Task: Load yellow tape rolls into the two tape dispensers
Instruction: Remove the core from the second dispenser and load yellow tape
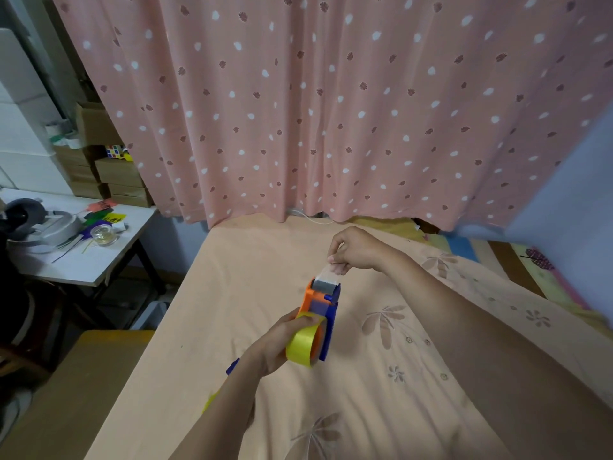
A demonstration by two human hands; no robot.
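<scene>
An orange and blue tape dispenser is held above the bed, its grey roller end pointing away from me. A yellow tape roll sits on its near end. My left hand grips the roll and the dispenser from the left. My right hand pinches the free tape end, which stretches from the dispenser's front roller up to my fingers. A blue piece and a yellow patch peek out from behind my left forearm; what they are I cannot tell.
The bed is covered by a peach sheet with leaf prints. A pink dotted curtain hangs behind it. To the left stands a small white table with a grey headset, a clear tape roll and coloured bits. Cardboard boxes are stacked behind it.
</scene>
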